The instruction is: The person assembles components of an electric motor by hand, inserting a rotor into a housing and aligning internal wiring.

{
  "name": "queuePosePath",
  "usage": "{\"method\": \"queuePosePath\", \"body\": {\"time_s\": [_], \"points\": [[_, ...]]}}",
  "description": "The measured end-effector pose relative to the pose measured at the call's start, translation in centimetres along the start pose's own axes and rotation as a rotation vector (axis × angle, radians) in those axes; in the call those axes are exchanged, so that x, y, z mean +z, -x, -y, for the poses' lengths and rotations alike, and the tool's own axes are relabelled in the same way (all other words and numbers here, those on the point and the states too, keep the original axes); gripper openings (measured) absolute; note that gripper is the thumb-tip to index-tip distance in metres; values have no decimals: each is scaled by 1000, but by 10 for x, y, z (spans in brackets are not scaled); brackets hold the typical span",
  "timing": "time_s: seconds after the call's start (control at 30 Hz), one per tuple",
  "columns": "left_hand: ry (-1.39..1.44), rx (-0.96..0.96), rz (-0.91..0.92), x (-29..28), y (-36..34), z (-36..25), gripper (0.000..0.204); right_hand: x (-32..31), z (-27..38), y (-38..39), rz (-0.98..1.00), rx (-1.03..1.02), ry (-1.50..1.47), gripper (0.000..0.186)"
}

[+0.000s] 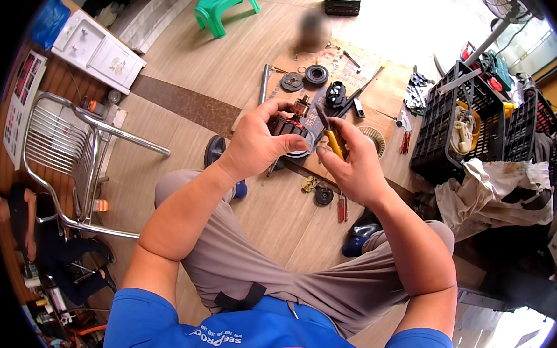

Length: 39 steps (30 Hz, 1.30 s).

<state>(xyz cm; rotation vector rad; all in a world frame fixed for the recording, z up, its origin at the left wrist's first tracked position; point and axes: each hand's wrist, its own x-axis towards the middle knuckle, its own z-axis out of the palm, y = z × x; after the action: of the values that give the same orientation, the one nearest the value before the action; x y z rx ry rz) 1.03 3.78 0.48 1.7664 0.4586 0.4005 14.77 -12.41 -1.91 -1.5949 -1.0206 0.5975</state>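
My left hand (256, 139) is closed around a motor armature (290, 127), with its copper commutator end pointing up and away from me. Close by on the right, my right hand (359, 165) grips a yellow-handled tool (335, 143). Its dark, narrow tip points toward the commutator; whether the two touch I cannot tell. Beyond my hands, a cardboard sheet (386, 85) on the floor carries a black ring-shaped part (316, 75), a round grey part (292, 82) and a black housing piece (336, 93). Beside my right hand lies a pale ribbed ring (375, 140).
Black plastic crates (444, 120) full of tools stand at right, a cloth (491, 193) draped in front. Screwdrivers (343, 206) and a small round part (324, 196) lie between my feet. A metal chair (69, 161) stands left, a green stool (225, 6) far off. Another person (23, 222) sits at far left.
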Motion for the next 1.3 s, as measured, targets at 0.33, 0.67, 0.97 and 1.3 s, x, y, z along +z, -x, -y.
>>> {"method": "queuePosePath", "body": {"time_s": [0.33, 0.67, 0.97, 1.3], "points": [[497, -157, 152, -5, -3, 7, 73, -8, 7, -1, -210, -439, 711, 55], [529, -174, 168, -2, -2, 10, 71, -12, 10, -3, -260, -518, 896, 56], [445, -213, 130, 3, 4, -2, 70, -9, 8, -5, -311, -646, 1051, 44], [468, -255, 137, 6, 8, -15, 78, -5, 8, -5, -307, -701, 1070, 46]]}}
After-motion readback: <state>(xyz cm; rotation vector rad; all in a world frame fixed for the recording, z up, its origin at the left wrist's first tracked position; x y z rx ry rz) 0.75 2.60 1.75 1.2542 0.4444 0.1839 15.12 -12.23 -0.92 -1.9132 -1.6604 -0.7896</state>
